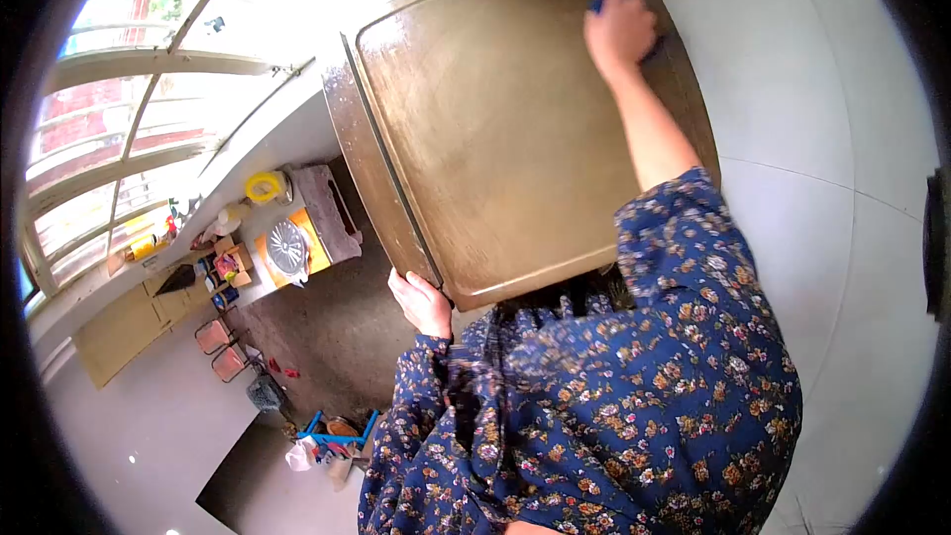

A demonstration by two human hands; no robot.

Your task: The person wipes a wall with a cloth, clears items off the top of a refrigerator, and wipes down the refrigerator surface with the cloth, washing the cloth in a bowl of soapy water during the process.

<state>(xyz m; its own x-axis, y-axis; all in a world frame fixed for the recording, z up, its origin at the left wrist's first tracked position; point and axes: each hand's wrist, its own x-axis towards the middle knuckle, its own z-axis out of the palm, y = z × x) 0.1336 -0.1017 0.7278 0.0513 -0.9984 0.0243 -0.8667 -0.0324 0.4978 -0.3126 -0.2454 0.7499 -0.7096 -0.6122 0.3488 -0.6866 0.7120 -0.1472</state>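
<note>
A large brown wooden panel [505, 129] with a raised border fills the upper middle, its surface streaked and shiny. Near its top right corner my right hand [622, 30] is closed over a dark blue cloth or pad [654, 48], pressed to the panel. My left hand [423, 304] rests against the panel's lower left edge, its fingers stretched out and holding nothing. Dark blue floral sleeves cover both arms.
A barred window [149, 69] is at the upper left. Below it, a counter [260, 275] holds a silver round rack [287, 246] and a yellow ring [263, 187]. Pink chairs [228, 364] and a blue frame [315, 428] stand on the floor. White tiles [783, 119] line the right wall.
</note>
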